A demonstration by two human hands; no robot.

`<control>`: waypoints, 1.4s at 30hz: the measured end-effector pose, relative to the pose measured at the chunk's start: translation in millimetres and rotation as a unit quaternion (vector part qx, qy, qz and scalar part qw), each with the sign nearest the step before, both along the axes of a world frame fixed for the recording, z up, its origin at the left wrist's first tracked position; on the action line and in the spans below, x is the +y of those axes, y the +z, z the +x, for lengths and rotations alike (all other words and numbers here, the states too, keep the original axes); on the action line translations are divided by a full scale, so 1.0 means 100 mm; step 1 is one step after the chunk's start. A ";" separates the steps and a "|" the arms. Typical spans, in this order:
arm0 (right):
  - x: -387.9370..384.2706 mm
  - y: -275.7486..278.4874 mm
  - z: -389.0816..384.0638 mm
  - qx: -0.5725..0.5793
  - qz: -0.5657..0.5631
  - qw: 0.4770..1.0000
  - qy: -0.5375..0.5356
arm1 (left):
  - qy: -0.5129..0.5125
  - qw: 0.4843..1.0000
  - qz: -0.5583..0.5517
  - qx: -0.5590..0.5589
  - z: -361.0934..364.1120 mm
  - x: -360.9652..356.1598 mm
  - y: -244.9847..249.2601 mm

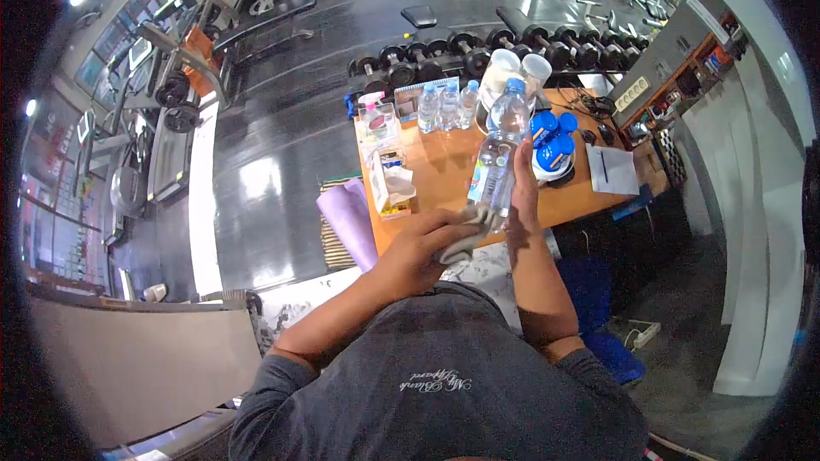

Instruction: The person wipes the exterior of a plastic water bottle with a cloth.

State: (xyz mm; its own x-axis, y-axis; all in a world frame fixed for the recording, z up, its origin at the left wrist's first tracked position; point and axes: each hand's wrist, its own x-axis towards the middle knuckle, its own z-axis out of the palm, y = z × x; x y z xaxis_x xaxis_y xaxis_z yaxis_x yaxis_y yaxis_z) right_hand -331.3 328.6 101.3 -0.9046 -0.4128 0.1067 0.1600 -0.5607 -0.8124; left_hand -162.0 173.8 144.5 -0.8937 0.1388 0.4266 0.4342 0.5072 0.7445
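Note:
A large clear plastic bottle (498, 154) with a blue cap stands tilted slightly in front of me, above the near side of the wooden table (436, 179). My right hand (524, 192) grips it along its right side, thumb or fingers pointing up. In my left hand (424, 243) is a bunched grey cloth (471, 237), pressed against the bottle's lower end. The fingers of the left hand are curled over the cloth. Part of the bottle's base is hidden by the cloth and hands.
Small water bottles (448, 108), a spray bottle (373, 107), a tissue box (391, 188) and blue-lidded tubs (555, 154) stand on the table. Papers (613, 171) lie at right. A dumbbell rack (465, 55) is behind; a rolled purple mat (348, 218) leans at left.

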 end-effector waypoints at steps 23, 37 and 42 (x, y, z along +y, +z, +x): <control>-0.03 0.19 0.54 -0.018 0.009 0.990 0.138 | 0.125 0.982 0.037 0.135 -0.92 -0.54 0.60; 0.08 0.10 0.44 -0.069 0.016 0.987 0.146 | 0.118 0.983 -0.032 0.136 -0.75 -0.25 0.48; -0.06 0.16 0.38 -0.016 -0.002 0.998 0.058 | 0.095 0.979 -0.103 0.151 -0.64 -0.09 0.22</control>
